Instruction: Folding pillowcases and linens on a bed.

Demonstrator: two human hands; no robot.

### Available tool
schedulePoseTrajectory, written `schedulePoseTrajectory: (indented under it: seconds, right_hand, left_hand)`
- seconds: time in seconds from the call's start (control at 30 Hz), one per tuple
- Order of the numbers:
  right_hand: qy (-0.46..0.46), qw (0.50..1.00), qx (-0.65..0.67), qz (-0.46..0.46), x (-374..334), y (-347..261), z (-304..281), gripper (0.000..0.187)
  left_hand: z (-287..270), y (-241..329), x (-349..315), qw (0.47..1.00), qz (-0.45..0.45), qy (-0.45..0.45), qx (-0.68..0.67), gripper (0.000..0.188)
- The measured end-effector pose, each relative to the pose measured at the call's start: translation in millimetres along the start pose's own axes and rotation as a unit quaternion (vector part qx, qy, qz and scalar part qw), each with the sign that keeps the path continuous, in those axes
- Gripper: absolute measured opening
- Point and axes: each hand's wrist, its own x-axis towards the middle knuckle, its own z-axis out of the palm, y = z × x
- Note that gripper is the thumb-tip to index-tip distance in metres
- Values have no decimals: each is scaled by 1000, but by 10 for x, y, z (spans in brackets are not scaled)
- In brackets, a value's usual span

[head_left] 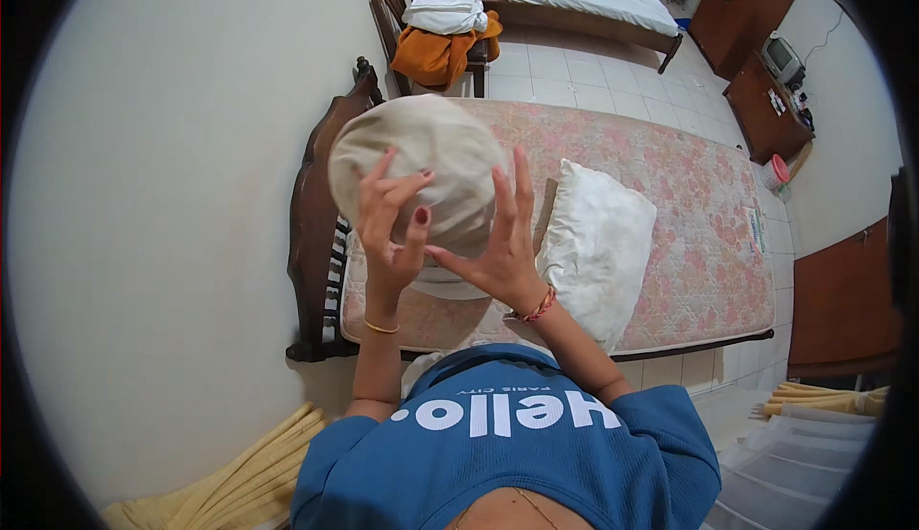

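Note:
A rounded, cream cloth-covered bundle (421, 137), like a pillow or cushion seen from one end, is in front of me above the bed's headboard end. My left hand (388, 224) is over its near face with fingers spread. At its right side, my right hand (503, 243) has its fingers stretched and thumb out toward the left hand. Neither hand is closed round the bundle, and I cannot tell whether the fingertips press on it. Below it shows another pale cloth edge (445, 286), mostly hidden. To the right, a white pillow (603, 243) lies on the mattress.
The pink floral mattress (708, 262) rests on a dark wooden bed frame with a headboard (325, 176) by the left wall. Beyond stands a chair (388, 13) with orange and white cloths, and another bed (565, 18). A cabinet with a small television (783, 59) is far right.

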Motion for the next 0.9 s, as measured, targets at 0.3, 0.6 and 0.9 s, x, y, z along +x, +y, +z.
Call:
schedulePoseTrajectory:
  seconds: [0.3, 0.6, 0.9]
  right_hand:
    - [-11, 979, -201, 36, 115, 288, -474, 75]
    - [-18, 933, -347, 99, 150, 141, -601, 81]
    - [-200, 860, -469, -26, 115, 285, -208, 45]
  left_hand:
    - [64, -864, -476, 907, -380, 37, -177, 38]
    - [436, -808, -565, 807, -492, -181, -272, 38]
    - [841, -631, -753, 869, -415, -117, -245, 12]
